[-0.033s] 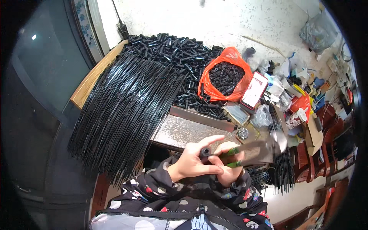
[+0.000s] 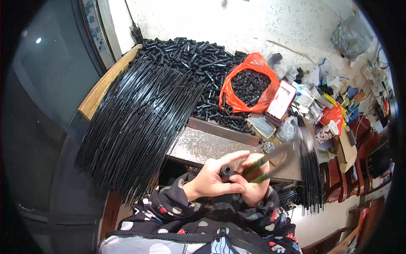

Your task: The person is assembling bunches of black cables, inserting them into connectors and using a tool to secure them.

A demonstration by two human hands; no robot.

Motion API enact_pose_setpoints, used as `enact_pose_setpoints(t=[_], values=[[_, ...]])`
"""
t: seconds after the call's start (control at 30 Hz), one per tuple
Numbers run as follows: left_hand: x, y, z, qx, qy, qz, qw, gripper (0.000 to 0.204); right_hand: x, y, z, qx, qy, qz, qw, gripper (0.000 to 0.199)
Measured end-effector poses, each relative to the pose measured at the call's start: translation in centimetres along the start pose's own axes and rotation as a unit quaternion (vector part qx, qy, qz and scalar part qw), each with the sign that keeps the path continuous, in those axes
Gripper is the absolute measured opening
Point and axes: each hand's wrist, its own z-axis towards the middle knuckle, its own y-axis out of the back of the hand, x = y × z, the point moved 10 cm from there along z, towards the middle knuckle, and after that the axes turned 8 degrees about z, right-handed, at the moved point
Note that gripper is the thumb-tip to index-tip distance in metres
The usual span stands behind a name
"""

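Note:
My left hand (image 2: 209,181) is closed around a short black tube piece (image 2: 226,170), its open end facing up. My right hand (image 2: 255,191) touches the left one and grips a green-handled tool (image 2: 263,164). The tool's far end is motion-blurred (image 2: 301,144), so I cannot tell what kind of head it has. Both hands hover just in front of a grey speckled slab (image 2: 198,146) at the table's near edge. My spotted black sleeves come in from below.
A big fan of thin black rods (image 2: 135,118) covers the left of the table. Behind it lie a heap of black tube pieces (image 2: 190,59) and an orange bag (image 2: 249,91) of black parts. To the right are a phone (image 2: 281,100), more rods (image 2: 312,178) and clutter.

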Motion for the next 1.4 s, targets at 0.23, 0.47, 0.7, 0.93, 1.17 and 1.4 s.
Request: enact_pose_setpoints(t=[0.23,0.47,0.7,0.93,1.17,1.4], values=[[2.8,5.6,-1.3,-0.063,0.047,-0.219,0.973,0.078,-3.2,1.3,-5.4,0.199,-0.342,-0.162,0.904,0.017],[1.6,5.8,-1.0,-0.061,0.054,0.007,0.997,0.035,-3.6,-2.4,-7.9,0.196,-0.467,0.079,0.859,0.049],[0.4,5.4,-1.3,-0.090,0.044,0.048,0.994,0.021,-3.1,-1.4,-9.9,0.236,-0.571,0.104,0.780,0.051],[0.9,6.0,-1.6,-0.142,0.033,0.055,0.988,0.020,-0.3,-1.1,-5.3,0.298,-0.281,-0.334,0.849,0.046],[0.1,6.3,-1.4,-0.161,0.059,-0.054,0.984,0.021,-1.7,-2.2,-5.6,0.291,-0.247,-0.182,0.906,0.052],[0.2,6.8,-2.5,-0.220,0.045,-0.077,0.972,0.024,-0.3,-4.2,-4.5,0.270,-0.120,-0.302,0.906,0.054]])
